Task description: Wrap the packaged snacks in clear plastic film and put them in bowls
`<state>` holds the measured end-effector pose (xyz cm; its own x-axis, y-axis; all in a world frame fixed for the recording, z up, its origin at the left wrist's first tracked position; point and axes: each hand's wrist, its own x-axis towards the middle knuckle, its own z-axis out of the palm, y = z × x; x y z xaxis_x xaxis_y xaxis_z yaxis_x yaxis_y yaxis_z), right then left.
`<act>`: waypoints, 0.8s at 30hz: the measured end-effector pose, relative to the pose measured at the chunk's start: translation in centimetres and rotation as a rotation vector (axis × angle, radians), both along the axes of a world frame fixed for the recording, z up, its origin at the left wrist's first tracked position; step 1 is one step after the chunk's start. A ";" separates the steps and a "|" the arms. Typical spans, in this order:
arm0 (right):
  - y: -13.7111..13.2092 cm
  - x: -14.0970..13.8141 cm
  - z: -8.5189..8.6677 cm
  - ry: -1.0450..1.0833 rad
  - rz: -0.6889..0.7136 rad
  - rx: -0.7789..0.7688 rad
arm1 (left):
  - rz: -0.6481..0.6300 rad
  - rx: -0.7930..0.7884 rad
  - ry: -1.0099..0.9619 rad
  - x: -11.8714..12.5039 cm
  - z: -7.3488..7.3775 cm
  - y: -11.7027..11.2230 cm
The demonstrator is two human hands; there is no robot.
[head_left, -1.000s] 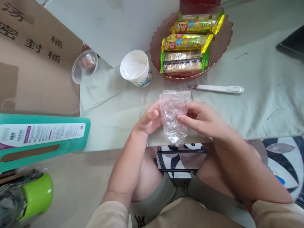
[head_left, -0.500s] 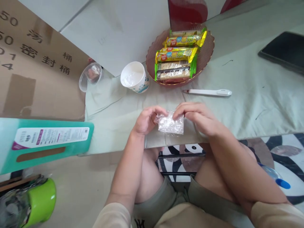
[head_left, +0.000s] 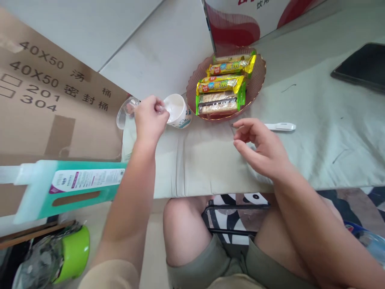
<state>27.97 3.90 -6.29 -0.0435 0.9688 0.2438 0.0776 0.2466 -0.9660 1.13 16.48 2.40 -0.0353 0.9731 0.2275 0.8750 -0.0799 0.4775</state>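
Note:
My left hand (head_left: 150, 118) is closed at the rim of a white paper cup (head_left: 178, 111), its fingertips pinching a bit of crumpled clear plastic wrapper (head_left: 161, 107) over the cup's mouth. A clear plastic cup (head_left: 124, 113) lies tipped just left of that hand. My right hand (head_left: 261, 146) hovers over the pale green tablecloth (head_left: 315, 136) with fingers loosely curled and apart, holding nothing. A white pen-like tool (head_left: 279, 127) lies just behind its fingertips.
A pink dish (head_left: 257, 82) holds several wrapped snack bars (head_left: 221, 85). A cardboard box (head_left: 51, 104) stands at left, a teal jug (head_left: 66, 186) lies before it, a green-capped bottle (head_left: 70, 253) below. A red and white box (head_left: 240, 20) and a dark tablet (head_left: 359, 66) sit at the back.
Both hands were crumpling the clear wrapper at the table's front edge. Now my left hand has carried it up to the white cup, and my right hand has let go.

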 end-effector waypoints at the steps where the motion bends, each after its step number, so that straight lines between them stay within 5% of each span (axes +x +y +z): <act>1: 0.1 0.2 0.1 0.006 -0.017 -0.008 | 0.017 -0.063 0.084 0.1 0.0 1.1; 8: -0.3 2.7 0.9 -0.023 -0.190 -0.069 | -0.088 -0.579 0.241 1.7 0.1 4.4; 10: -0.6 3.4 1.1 -0.038 -0.278 -0.059 | -0.019 -0.477 0.277 2.1 1.0 3.6; 13: -0.6 4.8 1.3 -0.093 -0.421 -0.038 | 0.025 0.016 0.102 2.9 1.5 0.0; 15: 0.1 6.5 1.2 -0.189 -0.502 -0.056 | -0.037 0.179 -0.127 3.8 0.4 -3.7; 19: 3.2 12.4 0.6 -0.586 -0.679 -0.084 | -0.172 0.038 -0.412 6.1 -4.2 -11.0; 21: 5.1 15.8 0.8 -0.801 -0.707 -0.157 | -0.222 -0.031 -0.449 6.8 -6.5 -12.9; 24: 7.1 19.3 1.9 -0.958 -0.663 -0.516 | -0.271 -0.055 -0.435 7.1 -8.3 -13.4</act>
<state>47.31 10.98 -4.34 0.5341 0.8450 -0.0268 0.7580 -0.4926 -0.4275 8.19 3.06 -5.92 0.1397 0.9706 0.1962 0.5455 -0.2408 0.8028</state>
